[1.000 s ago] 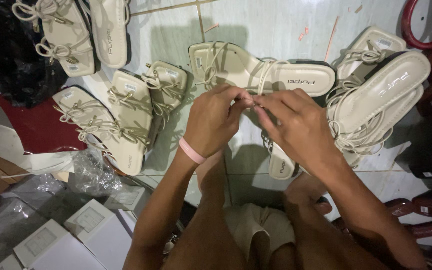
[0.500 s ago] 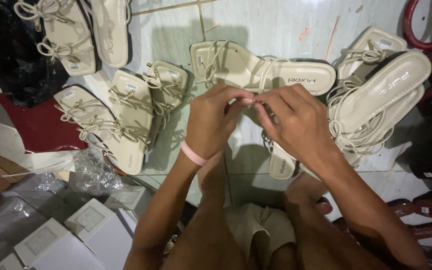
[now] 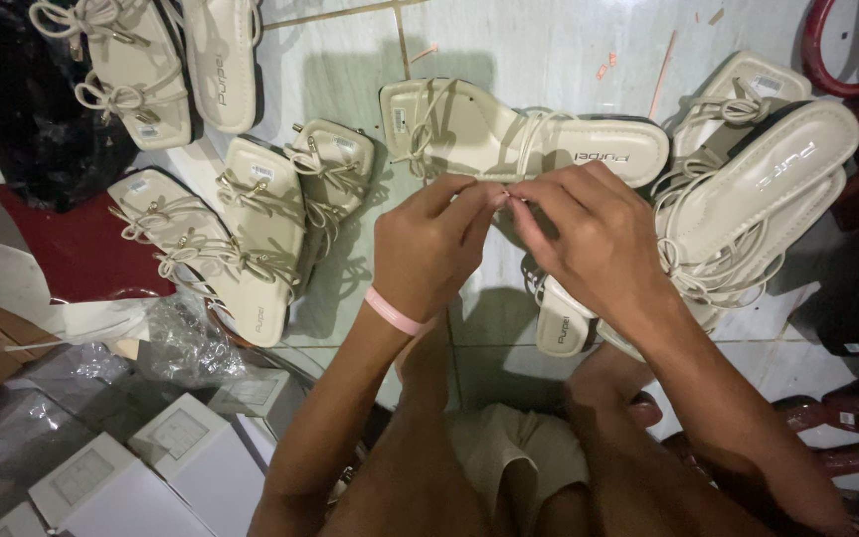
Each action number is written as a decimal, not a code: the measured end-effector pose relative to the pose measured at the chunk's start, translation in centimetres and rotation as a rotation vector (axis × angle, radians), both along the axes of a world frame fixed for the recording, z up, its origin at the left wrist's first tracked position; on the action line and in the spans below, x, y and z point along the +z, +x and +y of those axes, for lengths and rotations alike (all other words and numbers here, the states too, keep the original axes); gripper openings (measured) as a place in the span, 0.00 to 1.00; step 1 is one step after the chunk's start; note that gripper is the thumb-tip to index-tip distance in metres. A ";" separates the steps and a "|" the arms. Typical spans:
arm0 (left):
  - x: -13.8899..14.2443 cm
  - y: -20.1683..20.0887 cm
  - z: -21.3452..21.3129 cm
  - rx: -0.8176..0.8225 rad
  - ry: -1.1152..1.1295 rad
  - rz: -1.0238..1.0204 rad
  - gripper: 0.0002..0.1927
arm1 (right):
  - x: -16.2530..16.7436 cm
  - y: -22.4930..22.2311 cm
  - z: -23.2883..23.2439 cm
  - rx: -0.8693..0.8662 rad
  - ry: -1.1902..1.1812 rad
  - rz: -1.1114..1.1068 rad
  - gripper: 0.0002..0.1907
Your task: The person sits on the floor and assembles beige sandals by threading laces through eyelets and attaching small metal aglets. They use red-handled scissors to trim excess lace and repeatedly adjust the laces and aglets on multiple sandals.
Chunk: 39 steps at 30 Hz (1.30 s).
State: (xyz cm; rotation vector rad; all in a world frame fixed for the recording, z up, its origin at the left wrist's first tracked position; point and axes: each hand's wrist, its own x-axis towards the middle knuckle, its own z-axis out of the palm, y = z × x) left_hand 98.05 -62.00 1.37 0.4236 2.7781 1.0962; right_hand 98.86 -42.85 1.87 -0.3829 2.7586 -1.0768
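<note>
Overhead light washes the pale tiled floor (image 3: 569,50) where we sit, leaving a soft sheen. Our hands cast dark shadows beneath them. Corners sink into gloom, and the plastic wrap (image 3: 186,338) glints; focus stays sharp.

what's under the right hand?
Under the right hand lies a cream sandal on the floor tiles; only its heel end shows. Its front and straps are covered by the hand.

left hand (image 3: 431,249): fingers pinched | right hand (image 3: 589,239): fingers pinched | fingertips meeting, forearms raised
</note>
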 end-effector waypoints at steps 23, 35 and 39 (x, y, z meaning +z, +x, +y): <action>-1.4 0.9 -0.5 0.173 0.265 -0.326 0.13 | -0.3 -0.1 -0.1 0.020 0.010 0.067 0.10; -5.1 1.6 -0.6 0.553 0.971 -0.874 0.07 | -1.2 -0.5 0.6 0.068 -0.051 0.046 0.07; -5.1 1.5 -0.6 0.532 0.939 -0.868 0.07 | -1.3 -0.5 0.6 0.081 -0.060 0.055 0.08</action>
